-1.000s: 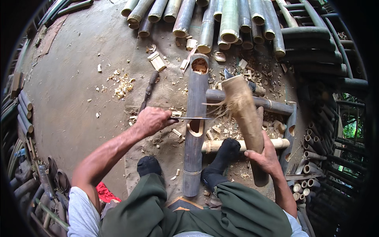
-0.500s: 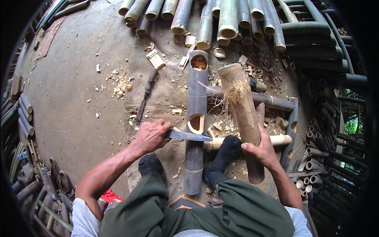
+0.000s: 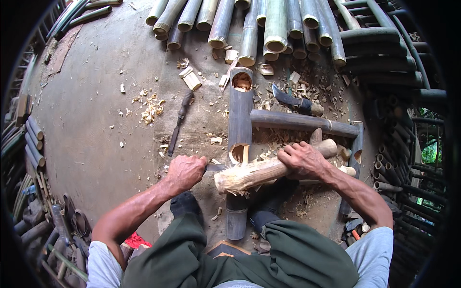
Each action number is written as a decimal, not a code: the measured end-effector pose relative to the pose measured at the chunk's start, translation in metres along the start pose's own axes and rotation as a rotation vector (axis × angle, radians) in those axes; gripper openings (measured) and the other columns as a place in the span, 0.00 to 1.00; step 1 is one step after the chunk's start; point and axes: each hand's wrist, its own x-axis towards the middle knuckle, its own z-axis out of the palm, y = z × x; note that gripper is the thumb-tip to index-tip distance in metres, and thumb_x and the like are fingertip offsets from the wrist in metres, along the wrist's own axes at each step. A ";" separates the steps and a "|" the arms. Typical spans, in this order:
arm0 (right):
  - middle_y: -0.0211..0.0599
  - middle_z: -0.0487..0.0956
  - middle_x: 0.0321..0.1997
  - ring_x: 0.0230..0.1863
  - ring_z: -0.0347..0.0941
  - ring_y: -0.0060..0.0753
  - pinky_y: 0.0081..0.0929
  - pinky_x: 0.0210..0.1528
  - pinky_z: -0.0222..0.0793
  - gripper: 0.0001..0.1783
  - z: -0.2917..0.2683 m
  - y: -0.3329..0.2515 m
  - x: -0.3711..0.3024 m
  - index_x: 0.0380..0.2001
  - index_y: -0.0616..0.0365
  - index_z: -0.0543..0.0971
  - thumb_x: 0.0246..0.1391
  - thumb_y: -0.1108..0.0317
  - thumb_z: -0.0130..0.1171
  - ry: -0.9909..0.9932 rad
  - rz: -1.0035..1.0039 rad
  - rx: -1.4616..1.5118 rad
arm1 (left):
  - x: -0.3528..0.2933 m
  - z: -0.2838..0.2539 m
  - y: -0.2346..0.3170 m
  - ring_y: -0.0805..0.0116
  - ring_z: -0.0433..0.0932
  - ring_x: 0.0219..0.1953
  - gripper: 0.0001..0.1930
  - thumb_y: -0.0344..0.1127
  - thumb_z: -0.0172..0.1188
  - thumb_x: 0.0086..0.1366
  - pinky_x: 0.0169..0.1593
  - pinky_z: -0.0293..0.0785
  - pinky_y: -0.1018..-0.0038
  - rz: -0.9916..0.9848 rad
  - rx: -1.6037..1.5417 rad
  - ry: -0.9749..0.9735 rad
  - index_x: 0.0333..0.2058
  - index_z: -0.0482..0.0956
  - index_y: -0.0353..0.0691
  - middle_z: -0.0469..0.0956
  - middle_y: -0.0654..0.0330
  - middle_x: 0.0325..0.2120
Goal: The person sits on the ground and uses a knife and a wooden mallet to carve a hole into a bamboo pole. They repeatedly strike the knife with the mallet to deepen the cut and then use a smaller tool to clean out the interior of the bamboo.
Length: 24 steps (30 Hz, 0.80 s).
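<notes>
My feet pin the dark bamboo pole (image 3: 238, 139) to the floor so it can't roll. My left hand (image 3: 184, 173) is clenched on the knife handle (image 3: 214, 167), blade at its notch. My right hand (image 3: 302, 161) wraps the pale mallet log (image 3: 254, 175) lying across it. Beyond lie a chisel (image 3: 178, 122) and 1 stack of bamboo poles (image 3: 269, 26).

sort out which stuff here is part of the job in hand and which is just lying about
In use:
left hand gripping a knife
right hand holding a pale wooden mallet
upright dark bamboo pole with a notch

Lying about:
chisel on the ground
curved knife
stacked bamboo poles
wood chips
</notes>
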 end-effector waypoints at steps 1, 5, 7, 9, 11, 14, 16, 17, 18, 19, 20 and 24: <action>0.39 0.79 0.40 0.40 0.81 0.45 0.43 0.44 0.76 0.32 -0.012 -0.014 0.007 0.51 0.57 0.75 0.45 0.54 0.75 -0.090 0.019 0.035 | -0.005 0.004 -0.002 0.46 0.88 0.34 0.08 0.36 0.59 0.67 0.36 0.84 0.51 -0.018 0.001 0.013 0.40 0.81 0.39 0.86 0.49 0.33; 0.34 0.78 0.38 0.40 0.81 0.36 0.37 0.44 0.78 0.17 -0.022 -0.045 0.001 0.48 0.53 0.75 0.58 0.62 0.64 0.123 -0.416 -0.007 | -0.004 0.008 -0.001 0.45 0.88 0.35 0.07 0.35 0.58 0.68 0.37 0.84 0.52 -0.018 0.001 0.030 0.41 0.79 0.39 0.85 0.48 0.37; 0.36 0.79 0.38 0.39 0.80 0.37 0.40 0.43 0.76 0.18 -0.014 -0.019 0.012 0.48 0.54 0.76 0.56 0.61 0.65 0.236 -0.345 0.060 | -0.004 0.007 0.000 0.45 0.88 0.36 0.07 0.35 0.58 0.68 0.38 0.85 0.52 -0.014 0.005 0.043 0.41 0.79 0.39 0.85 0.48 0.37; 0.42 0.81 0.38 0.41 0.82 0.43 0.45 0.43 0.77 0.24 -0.006 -0.014 0.012 0.50 0.59 0.75 0.52 0.60 0.67 0.022 0.009 -0.037 | -0.003 0.008 0.002 0.45 0.88 0.36 0.08 0.35 0.59 0.68 0.38 0.85 0.52 -0.021 0.009 0.035 0.41 0.78 0.39 0.85 0.48 0.38; 0.41 0.81 0.39 0.41 0.83 0.41 0.43 0.43 0.79 0.22 -0.020 -0.036 0.010 0.49 0.60 0.74 0.56 0.61 0.65 -0.056 -0.017 0.002 | 0.000 0.007 0.002 0.45 0.88 0.37 0.08 0.35 0.60 0.67 0.39 0.85 0.52 -0.034 0.001 0.030 0.42 0.78 0.39 0.84 0.48 0.38; 0.37 0.80 0.39 0.40 0.82 0.35 0.38 0.46 0.81 0.16 -0.006 -0.043 0.004 0.49 0.55 0.74 0.60 0.63 0.61 0.216 -0.418 0.015 | -0.001 0.007 0.003 0.45 0.88 0.37 0.08 0.35 0.60 0.67 0.39 0.85 0.52 -0.041 -0.013 0.021 0.42 0.77 0.39 0.84 0.47 0.38; 0.39 0.80 0.39 0.41 0.82 0.39 0.43 0.46 0.79 0.16 -0.003 -0.016 0.009 0.46 0.56 0.75 0.59 0.62 0.63 0.232 -0.314 0.089 | -0.004 0.008 0.002 0.45 0.88 0.37 0.08 0.34 0.59 0.68 0.39 0.85 0.52 -0.041 -0.004 0.028 0.41 0.77 0.38 0.84 0.47 0.38; 0.43 0.81 0.39 0.41 0.83 0.43 0.47 0.45 0.78 0.16 -0.006 -0.015 0.015 0.46 0.58 0.76 0.60 0.61 0.63 -0.005 0.031 -0.071 | -0.007 0.009 0.001 0.46 0.88 0.37 0.07 0.34 0.59 0.68 0.39 0.85 0.52 -0.043 0.002 0.030 0.41 0.77 0.38 0.84 0.47 0.38; 0.44 0.81 0.39 0.41 0.83 0.44 0.48 0.46 0.78 0.16 -0.009 -0.021 0.015 0.46 0.58 0.76 0.61 0.61 0.62 -0.062 0.046 -0.031 | -0.007 0.010 0.000 0.46 0.88 0.37 0.07 0.34 0.59 0.69 0.40 0.85 0.52 -0.059 0.012 0.023 0.41 0.77 0.38 0.84 0.47 0.38; 0.45 0.82 0.39 0.41 0.83 0.46 0.49 0.46 0.78 0.15 -0.029 -0.032 0.008 0.46 0.59 0.76 0.62 0.61 0.61 -0.133 0.089 -0.014 | 0.004 0.010 0.004 0.46 0.88 0.38 0.07 0.34 0.58 0.69 0.40 0.85 0.52 -0.046 0.012 0.037 0.41 0.77 0.38 0.84 0.47 0.38; 0.45 0.82 0.40 0.41 0.84 0.46 0.45 0.44 0.79 0.13 -0.030 -0.040 0.008 0.46 0.58 0.75 0.64 0.63 0.59 -0.093 0.019 0.030 | 0.005 0.010 0.003 0.46 0.88 0.38 0.06 0.33 0.57 0.69 0.40 0.85 0.52 -0.065 0.023 0.030 0.41 0.77 0.38 0.84 0.47 0.38; 0.36 0.79 0.38 0.41 0.81 0.38 0.35 0.44 0.78 0.16 0.003 -0.025 0.009 0.46 0.55 0.75 0.60 0.60 0.63 0.397 -0.490 0.032 | 0.001 0.012 0.004 0.49 0.89 0.35 0.07 0.33 0.52 0.73 0.36 0.85 0.55 -0.020 0.051 0.076 0.41 0.77 0.38 0.84 0.47 0.37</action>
